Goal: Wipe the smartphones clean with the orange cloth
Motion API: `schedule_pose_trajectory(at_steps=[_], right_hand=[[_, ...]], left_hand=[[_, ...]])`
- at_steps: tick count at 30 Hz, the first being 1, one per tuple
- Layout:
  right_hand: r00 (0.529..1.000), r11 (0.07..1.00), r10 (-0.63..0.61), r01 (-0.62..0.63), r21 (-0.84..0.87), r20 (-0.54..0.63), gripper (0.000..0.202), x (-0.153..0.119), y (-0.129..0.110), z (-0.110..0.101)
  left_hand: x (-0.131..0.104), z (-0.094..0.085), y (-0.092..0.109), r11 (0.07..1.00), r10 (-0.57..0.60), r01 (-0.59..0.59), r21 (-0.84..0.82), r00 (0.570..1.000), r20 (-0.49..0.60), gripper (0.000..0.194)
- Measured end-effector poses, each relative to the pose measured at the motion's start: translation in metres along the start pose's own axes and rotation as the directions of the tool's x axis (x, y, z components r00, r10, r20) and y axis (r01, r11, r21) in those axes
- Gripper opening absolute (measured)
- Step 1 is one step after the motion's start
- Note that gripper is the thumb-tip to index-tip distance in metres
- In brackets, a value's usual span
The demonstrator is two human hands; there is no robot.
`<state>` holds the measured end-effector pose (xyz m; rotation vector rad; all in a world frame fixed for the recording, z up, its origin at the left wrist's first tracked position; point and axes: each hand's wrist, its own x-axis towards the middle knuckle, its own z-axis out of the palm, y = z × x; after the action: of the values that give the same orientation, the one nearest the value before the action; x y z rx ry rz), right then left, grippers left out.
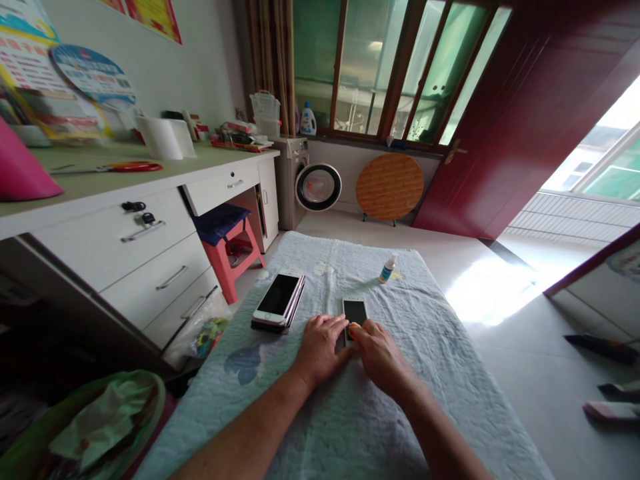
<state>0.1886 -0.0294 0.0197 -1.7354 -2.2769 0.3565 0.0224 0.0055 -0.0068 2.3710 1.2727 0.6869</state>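
A white-framed phone (355, 309) lies screen up on the cloth-covered table, its lower part partly covered by my hands. My left hand (323, 343) rests against the phone's left edge, fingers together on its side. In my right hand (377, 350) is a small orange object (355, 331), pinched in the fingers and touching the screen. To the left sits a stack of phones, with a white one (279, 295) on top, screen up. A small bottle (387, 269) with a blue label and white cap stands beyond my right hand.
The light blue cloth (345, 260) covers the table. A desk (200, 167) with scissors (125, 167) and a paper roll (163, 137) runs along the left. A red stool (233, 257) and a lined bin (155, 400) stand beside the table, at its left.
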Motion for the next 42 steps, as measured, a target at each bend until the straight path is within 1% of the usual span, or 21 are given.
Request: schedule_pose_trajectory(at_steps=[4,7,10,12,15,17,19,23,27,30,34,36,39,42], right_hand=[[0.994,0.994,-0.103,0.103,0.036,0.024,0.023,-0.003,-0.005,-0.001],[0.989,0.986,-0.136,0.129,0.101,0.065,0.028,-0.006,-0.001,-0.011],[0.983,0.98,-0.123,0.099,0.174,0.133,0.031,-0.008,0.011,-0.025],[0.983,0.981,-0.084,0.053,0.189,0.162,0.031,-0.01,0.021,-0.032],[0.985,0.984,-0.048,0.017,0.178,0.167,0.033,-0.011,0.03,-0.036],[0.985,0.986,-0.051,0.024,0.164,0.163,0.031,-0.012,0.03,-0.037],[0.985,0.986,-0.074,0.049,0.159,0.157,0.03,-0.011,0.023,-0.034],[0.986,0.984,-0.133,0.119,0.136,0.098,0.029,-0.008,0.005,-0.022],[0.989,0.987,-0.139,0.133,0.09,0.057,0.027,-0.005,-0.004,-0.013],[0.988,0.985,-0.131,0.12,0.124,0.085,0.028,-0.005,0.001,-0.018],[0.984,0.984,-0.091,0.065,0.165,0.154,0.03,-0.009,0.019,-0.031],[0.983,0.982,-0.071,0.039,0.185,0.167,0.032,-0.01,0.028,-0.035],[0.987,0.98,-0.066,0.036,0.194,0.148,0.032,-0.009,0.036,-0.035],[0.994,0.984,-0.042,0.024,0.174,0.101,0.028,-0.006,0.037,-0.031]], left_hand=[[0.0,0.0,-0.002,1.0,0.005,-0.005,0.005,1.0,0.007,0.044],[0.001,0.001,-0.004,1.0,0.006,-0.006,0.0,1.0,0.012,0.043],[0.001,0.001,-0.005,1.0,0.016,-0.016,-0.004,1.0,0.007,0.047],[0.001,0.001,-0.005,1.0,0.018,-0.018,0.001,1.0,0.005,0.047],[0.001,0.0,-0.005,1.0,0.018,-0.018,0.007,1.0,-0.001,0.046],[0.001,0.0,-0.005,1.0,0.02,-0.02,0.007,1.0,0.001,0.046],[0.001,0.0,-0.005,1.0,0.021,-0.021,0.008,1.0,0.007,0.047],[0.001,-0.002,-0.004,1.0,0.017,-0.017,0.007,1.0,0.023,0.045],[0.002,-0.005,-0.001,1.0,0.005,-0.005,0.012,0.999,0.042,0.041],[0.001,-0.004,-0.002,1.0,0.007,-0.008,0.011,0.999,0.036,0.042],[0.0,-0.001,-0.004,1.0,0.022,-0.022,0.008,1.0,0.017,0.048],[0.0,0.0,-0.004,1.0,0.022,-0.022,0.007,1.0,0.011,0.048],[0.0,0.0,-0.005,1.0,0.023,-0.023,0.009,1.0,0.014,0.047],[0.001,-0.001,-0.005,1.0,0.025,-0.025,0.013,0.999,0.023,0.049]])
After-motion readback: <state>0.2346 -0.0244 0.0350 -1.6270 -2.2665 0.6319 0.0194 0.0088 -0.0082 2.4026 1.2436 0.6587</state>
